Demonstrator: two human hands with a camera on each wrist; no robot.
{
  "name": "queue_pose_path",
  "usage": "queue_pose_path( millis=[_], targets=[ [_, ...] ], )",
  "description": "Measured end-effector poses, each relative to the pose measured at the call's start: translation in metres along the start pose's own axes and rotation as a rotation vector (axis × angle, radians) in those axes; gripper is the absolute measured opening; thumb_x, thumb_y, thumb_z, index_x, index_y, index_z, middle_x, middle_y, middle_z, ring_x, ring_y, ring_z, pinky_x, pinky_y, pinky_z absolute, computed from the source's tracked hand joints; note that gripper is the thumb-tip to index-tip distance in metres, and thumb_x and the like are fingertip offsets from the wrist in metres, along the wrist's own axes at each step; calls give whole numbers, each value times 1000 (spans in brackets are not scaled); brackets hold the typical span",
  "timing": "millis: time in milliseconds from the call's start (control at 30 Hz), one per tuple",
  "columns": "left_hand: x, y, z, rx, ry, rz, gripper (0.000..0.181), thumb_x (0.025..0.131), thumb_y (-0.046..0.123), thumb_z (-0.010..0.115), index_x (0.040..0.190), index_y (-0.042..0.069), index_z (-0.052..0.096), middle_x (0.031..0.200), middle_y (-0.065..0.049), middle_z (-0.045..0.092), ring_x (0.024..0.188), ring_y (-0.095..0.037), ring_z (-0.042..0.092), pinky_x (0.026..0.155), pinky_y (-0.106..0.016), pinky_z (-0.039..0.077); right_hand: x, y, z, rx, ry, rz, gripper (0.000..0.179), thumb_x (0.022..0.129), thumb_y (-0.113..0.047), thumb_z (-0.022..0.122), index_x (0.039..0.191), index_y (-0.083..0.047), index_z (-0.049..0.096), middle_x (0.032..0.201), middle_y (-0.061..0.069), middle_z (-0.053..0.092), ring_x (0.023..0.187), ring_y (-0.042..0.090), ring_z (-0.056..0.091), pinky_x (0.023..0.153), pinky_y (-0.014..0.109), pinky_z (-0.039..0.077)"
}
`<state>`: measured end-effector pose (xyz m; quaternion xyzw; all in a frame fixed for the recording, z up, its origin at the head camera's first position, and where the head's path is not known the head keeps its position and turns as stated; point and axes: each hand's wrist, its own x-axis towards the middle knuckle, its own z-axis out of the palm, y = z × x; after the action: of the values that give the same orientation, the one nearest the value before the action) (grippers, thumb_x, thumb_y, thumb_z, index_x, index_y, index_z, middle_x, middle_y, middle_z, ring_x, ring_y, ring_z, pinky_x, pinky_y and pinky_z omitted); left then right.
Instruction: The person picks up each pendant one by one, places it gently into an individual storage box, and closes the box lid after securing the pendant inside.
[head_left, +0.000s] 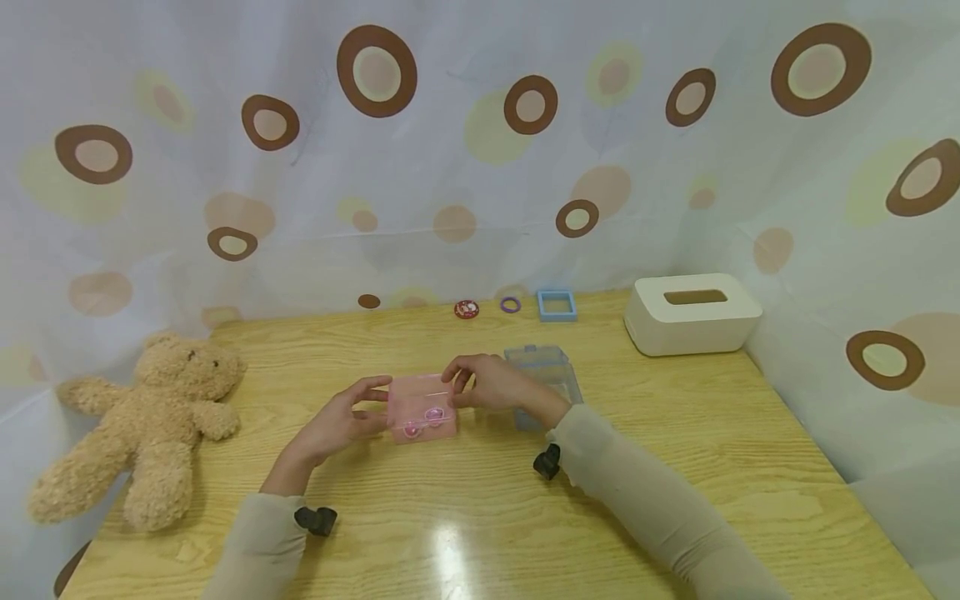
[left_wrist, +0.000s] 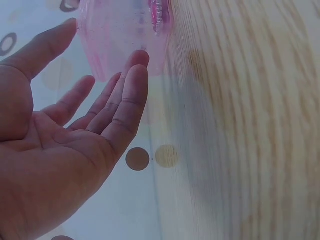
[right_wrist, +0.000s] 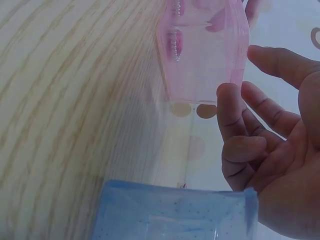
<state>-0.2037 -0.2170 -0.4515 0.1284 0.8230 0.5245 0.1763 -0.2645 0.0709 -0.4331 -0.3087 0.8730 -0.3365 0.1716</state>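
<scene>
A pink translucent box (head_left: 422,405) sits on the wooden table, with small round pink-and-white pieces (head_left: 434,415) showing at its front; their kind is unclear. At its left end, my left hand (head_left: 341,423) has its fingers fairly straight, the fingertips by the box's side. My right hand (head_left: 486,382) holds the right end, its thumb and fingertips against the edge in the right wrist view, the other fingers bent. Below that right forearm stands a bluish translucent box (head_left: 536,358), partly hidden by the wrist.
Along the back edge lie a red round badge (head_left: 467,309), a purple ring (head_left: 511,305) and a light blue square frame (head_left: 557,307). A white tissue box (head_left: 692,315) stands at the back right. On the left lies a teddy bear (head_left: 159,425). A patterned curtain (head_left: 450,150) hangs behind.
</scene>
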Motion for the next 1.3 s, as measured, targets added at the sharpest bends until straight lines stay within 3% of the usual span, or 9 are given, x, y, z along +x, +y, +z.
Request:
queue_pose_path(
  millis=[267,400,567,767,1000,1300],
  targets=[
    [2,-1,0,16,2,5,67,98,11,64,155,5,30,148,-29,42,123,-44,58,95,-45,55,0,1,0,2,14,-24,38,93,-23,71,128,-11,62,101,0,70,82,13,64,72,27,52],
    [2,-1,-1,35,28,-15,66,97,14,66,154,8,33,149,-25,43,124,-41,58,92,-42,55,-2,5,-3,63,0,-25,40,94,-20,68,131,-8,59,104,5,69,82,19,67,71,29,54],
    [0,5,-4,46,85,-17,63,98,21,65,153,10,37,148,-22,44,125,-41,57,90,-42,55,-5,10,-11,176,6,-9,39,96,-19,66,131,-6,58,108,11,67,87,34,69,74,39,59],
    [-1,15,-4,62,176,-40,57,100,31,62,150,11,43,144,-18,50,121,-36,58,91,-46,55,-12,12,-25,190,33,25,36,98,-24,65,131,-11,60,111,8,67,88,36,69,78,46,58],
    [0,28,5,40,246,-53,55,98,41,62,145,14,51,141,-14,55,120,-31,59,93,-46,54,-24,22,-40,221,82,26,32,99,-25,62,130,-15,61,112,10,66,91,39,68,83,50,57],
    [12,46,23,-1,274,-12,48,97,33,67,139,12,56,136,-17,59,117,-30,62,92,-44,56,-36,38,-60,189,158,64,32,100,-27,61,129,-15,61,115,11,66,85,31,69,82,44,58]
  ],
)
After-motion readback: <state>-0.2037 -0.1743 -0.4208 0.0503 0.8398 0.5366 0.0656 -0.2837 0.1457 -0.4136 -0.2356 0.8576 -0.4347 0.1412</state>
